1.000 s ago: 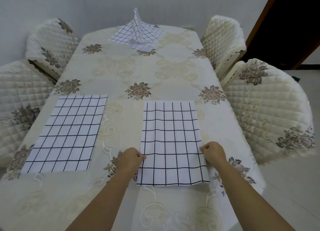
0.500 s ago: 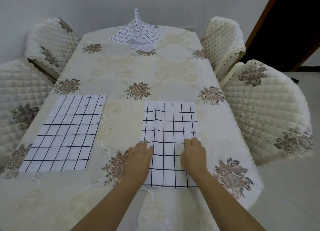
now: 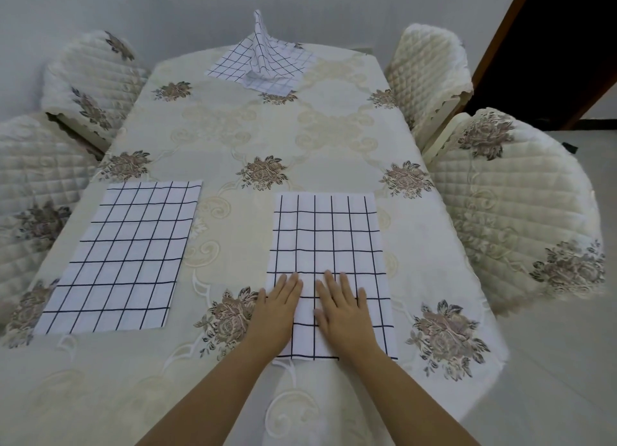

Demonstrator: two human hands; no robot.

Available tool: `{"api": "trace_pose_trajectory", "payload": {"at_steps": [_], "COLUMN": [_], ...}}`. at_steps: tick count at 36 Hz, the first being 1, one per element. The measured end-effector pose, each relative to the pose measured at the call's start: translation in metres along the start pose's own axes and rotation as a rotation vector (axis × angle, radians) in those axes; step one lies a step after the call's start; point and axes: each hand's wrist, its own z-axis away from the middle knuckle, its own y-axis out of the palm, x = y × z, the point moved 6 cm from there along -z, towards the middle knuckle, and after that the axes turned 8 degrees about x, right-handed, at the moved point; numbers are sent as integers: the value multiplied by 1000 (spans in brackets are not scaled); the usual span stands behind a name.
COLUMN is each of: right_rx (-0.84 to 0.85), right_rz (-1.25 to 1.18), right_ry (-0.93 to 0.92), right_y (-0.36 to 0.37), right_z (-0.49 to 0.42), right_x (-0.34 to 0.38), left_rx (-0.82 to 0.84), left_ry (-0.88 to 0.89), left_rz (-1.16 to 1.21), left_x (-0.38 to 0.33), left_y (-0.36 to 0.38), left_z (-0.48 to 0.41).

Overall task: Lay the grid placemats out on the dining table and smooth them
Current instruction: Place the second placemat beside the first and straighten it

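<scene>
A white placemat with a black grid (image 3: 327, 245) lies flat on the dining table (image 3: 300, 145), right of centre near me. My left hand (image 3: 277, 312) presses flat on its near left part, fingers straight. My right hand (image 3: 344, 312) lies flat beside it on the mat's near middle. A second grid placemat (image 3: 123, 258) lies flat on the left side. At the far end, a third grid cloth (image 3: 263, 61) lies with its middle peaked up into a cone.
The table wears a cream cloth with brown flower prints. Quilted chairs stand on both sides: two on the left (image 3: 86, 78), two on the right (image 3: 514, 211). A dark doorway (image 3: 567, 44) opens at the far right. The table's right edge runs close to the mat.
Both hands left the mat's side edges, where they pinched it, and came together flat on its near part. The mat now lies flatter and squarer.
</scene>
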Motion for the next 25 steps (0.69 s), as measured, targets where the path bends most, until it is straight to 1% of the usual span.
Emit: {"api": "trace_pose_trajectory", "payload": {"at_steps": [1, 3, 5, 10, 13, 16, 20, 23, 25], "right_rx": [-24, -57, -89, -118, -142, -156, -156, -134, -148], "right_rz": [-20, -44, -53, -148, -195, -265, -328, -237, -152], "right_ry": [13, 47, 80, 220, 277, 248, 221, 249, 226], "right_y": [-1, -3, -6, -13, -15, -18, -20, -22, -26], "right_z": [2, 4, 5, 6, 3, 1, 4, 2, 0], "right_x": [-6, -16, -25, -53, -68, -71, -68, -62, -49], "left_rx": [-14, -113, -144, -164, -158, -175, -247, -258, -281], "left_ry": [-1, -1, -5, -11, 2, 46, 67, 54, 47], "left_rz": [33, 50, 77, -31, -21, 4, 22, 18, 11], "left_x": [1, 2, 5, 9, 6, 3, 1, 1, -1], "left_y": [2, 3, 9, 15, 14, 14, 11, 11, 12], "left_z": [-2, -3, -6, -7, -7, -8, -7, -9, -11]}}
